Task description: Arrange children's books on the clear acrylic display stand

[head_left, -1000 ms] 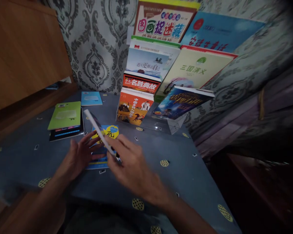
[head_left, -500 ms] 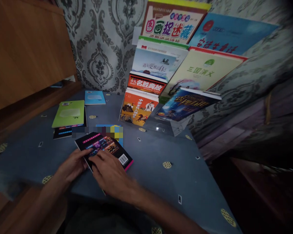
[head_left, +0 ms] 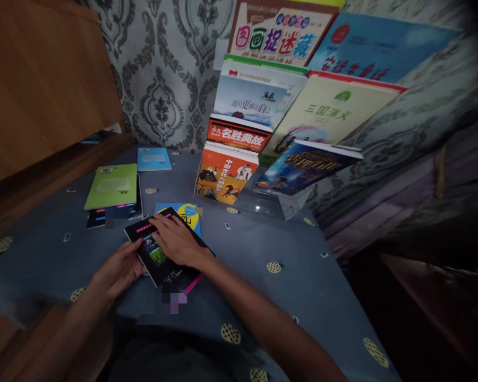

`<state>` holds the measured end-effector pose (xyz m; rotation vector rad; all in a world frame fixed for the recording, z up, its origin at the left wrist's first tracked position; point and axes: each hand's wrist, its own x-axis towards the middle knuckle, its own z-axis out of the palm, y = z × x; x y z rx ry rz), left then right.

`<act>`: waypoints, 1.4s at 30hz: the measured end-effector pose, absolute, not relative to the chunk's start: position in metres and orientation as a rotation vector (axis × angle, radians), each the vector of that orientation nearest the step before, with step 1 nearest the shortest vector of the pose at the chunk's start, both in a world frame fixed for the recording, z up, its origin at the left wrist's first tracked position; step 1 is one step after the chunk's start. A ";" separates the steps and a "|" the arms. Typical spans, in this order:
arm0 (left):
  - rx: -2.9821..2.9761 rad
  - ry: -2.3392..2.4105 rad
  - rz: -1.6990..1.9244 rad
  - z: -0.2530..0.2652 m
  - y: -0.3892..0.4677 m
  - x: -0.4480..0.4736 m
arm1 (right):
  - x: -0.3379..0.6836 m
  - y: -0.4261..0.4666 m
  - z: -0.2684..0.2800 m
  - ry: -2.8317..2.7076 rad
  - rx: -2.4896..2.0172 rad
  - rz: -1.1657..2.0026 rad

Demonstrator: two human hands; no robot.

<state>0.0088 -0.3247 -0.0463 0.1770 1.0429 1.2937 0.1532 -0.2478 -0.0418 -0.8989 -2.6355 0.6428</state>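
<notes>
Toward the near side of the table [head_left: 242, 276], over its dark blue-grey cloth with yellow dotted motifs: a thin black book with coloured picture panels and a pink edge [head_left: 158, 257]; it slants across a blue-and-yellow paperback [head_left: 193, 213], covering most of it; its nearest corner blurs into blocky patches.
Left hand [head_left: 123, 268]: grasping the black book's left edge; thumb on the cover, fingers tucked beneath.
Right hand [head_left: 177, 239]: palm down on the same cover, fingers extended, gripping nothing.
Left-hand pile: a lime-green book with a pale panel [head_left: 111, 185] on top of a second black-covered book [head_left: 123, 213]; a small light-blue booklet [head_left: 154, 159] lies just behind.
Clear plastic stand [head_left: 290, 206]: upright books in tiers; an orange illustrated paperback [head_left: 225, 178] and a dark-blue book with gold lettering [head_left: 298, 171] in front.
</notes>
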 end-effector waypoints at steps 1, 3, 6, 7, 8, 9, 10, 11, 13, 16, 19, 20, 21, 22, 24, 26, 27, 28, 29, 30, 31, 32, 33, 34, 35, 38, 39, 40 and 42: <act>0.182 1.042 1.287 -0.048 -0.325 0.008 | 0.153 -0.241 -0.043 -2.623 -0.965 0.616; 0.182 1.039 1.278 -0.052 -0.324 0.006 | 0.158 -0.233 -0.047 -2.570 -1.087 0.571; 0.172 1.037 1.293 -0.055 -0.324 0.005 | 0.172 -0.239 -0.053 -2.479 -1.186 0.529; 0.170 1.036 1.300 -0.055 -0.324 0.006 | 0.177 -0.246 -0.054 -2.454 -1.202 0.515; 0.172 1.035 1.306 -0.054 -0.324 0.007 | 0.182 -0.254 -0.055 -2.435 -1.212 0.500; 0.173 1.037 1.310 -0.053 -0.324 0.008 | 0.187 -0.263 -0.056 -2.421 -1.219 0.489; 0.175 1.039 1.311 -0.051 -0.324 0.009 | 0.190 -0.273 -0.056 -2.414 -1.222 0.483; 0.175 1.043 1.309 -0.050 -0.324 0.010 | 0.193 -0.284 -0.056 -2.417 -1.216 0.481; 0.173 1.058 1.307 -0.046 -0.324 0.011 | 0.194 -0.303 -0.055 -2.451 -1.162 0.486; 0.180 1.090 1.310 -0.042 -0.324 0.013 | 0.188 -0.324 -0.053 -2.523 -1.022 0.509; 0.196 1.128 1.308 -0.036 -0.325 0.016 | 0.181 -0.332 -0.050 -2.534 -0.976 0.564; 0.201 1.142 1.298 -0.032 -0.326 0.017 | 0.180 -0.333 -0.049 -2.528 -0.983 0.583; 0.206 1.155 1.285 -0.026 -0.328 0.019 | 0.179 -0.333 -0.047 -2.524 -0.988 0.597; 0.214 1.161 1.276 -0.020 -0.329 0.022 | 0.178 -0.333 -0.045 -2.523 -0.991 0.605; 0.248 1.146 1.279 -0.006 -0.332 0.028 | 0.180 -0.334 -0.038 -2.521 -0.990 0.606; 0.289 1.118 1.316 0.005 -0.334 0.034 | 0.186 -0.335 -0.029 -2.494 -0.985 0.610; 0.303 1.113 1.335 0.008 -0.335 0.037 | 0.190 -0.336 -0.024 -2.469 -0.976 0.624; 0.321 1.113 1.349 0.009 -0.335 0.040 | 0.196 -0.338 -0.019 -2.439 -0.961 0.646; 0.349 1.118 1.359 0.008 -0.333 0.042 | 0.202 -0.339 -0.015 -2.407 -0.937 0.676; 0.393 1.124 1.367 0.005 -0.332 0.044 | 0.209 -0.340 -0.011 -2.373 -0.907 0.711; 0.448 1.133 1.372 0.001 -0.329 0.047 | 0.217 -0.340 -0.008 -2.338 -0.871 0.752; 0.507 1.136 1.373 -0.004 -0.325 0.049 | 0.224 -0.341 -0.006 -2.299 -0.834 0.796; 0.560 1.130 1.368 -0.008 -0.320 0.051 | 0.232 -0.341 -0.004 -2.262 -0.793 0.841; 0.597 1.118 1.354 -0.012 -0.315 0.054 | 0.240 -0.340 -0.004 -2.226 -0.745 0.883; 0.619 1.096 1.324 -0.015 -0.309 0.057 | 0.247 -0.340 -0.004 -2.191 -0.697 0.922; 0.647 0.985 1.193 -0.018 -0.292 0.066 | 0.268 -0.336 -0.004 -2.069 -0.600 1.033; 0.660 0.949 1.156 -0.018 -0.288 0.069 | 0.274 -0.334 -0.003 -2.025 -0.590 1.078; 0.674 0.922 1.132 -0.017 -0.284 0.072 | 0.281 -0.332 -0.002 -1.981 -0.590 1.126; 0.714 0.897 1.130 -0.015 -0.278 0.077 | 0.293 -0.327 0.003 -1.907 -0.616 1.195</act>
